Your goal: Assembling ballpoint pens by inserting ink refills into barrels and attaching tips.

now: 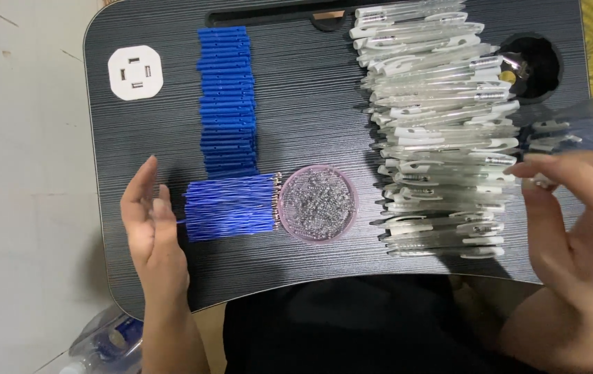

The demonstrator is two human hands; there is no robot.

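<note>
My left hand [151,228] hovers open at the left edge of a dark lap desk [310,111], just left of a bundle of blue pen refills [230,206]. Above the refills lies a long stack of blue pen caps [227,100]. A small pink dish of tiny metal springs [318,203] sits at the middle front. My right hand [573,228] is at the right, fingers apart, fingertips touching the right ends of a tall pile of clear pen barrels with white clips [442,131].
A white square multi-socket adapter [135,72] lies at the desk's far left corner. A round cup hole [532,66] is at the far right. A plastic bottle [106,343] lies on the pale floor at lower left. A clear plastic sheet [587,125] blurs by the right hand.
</note>
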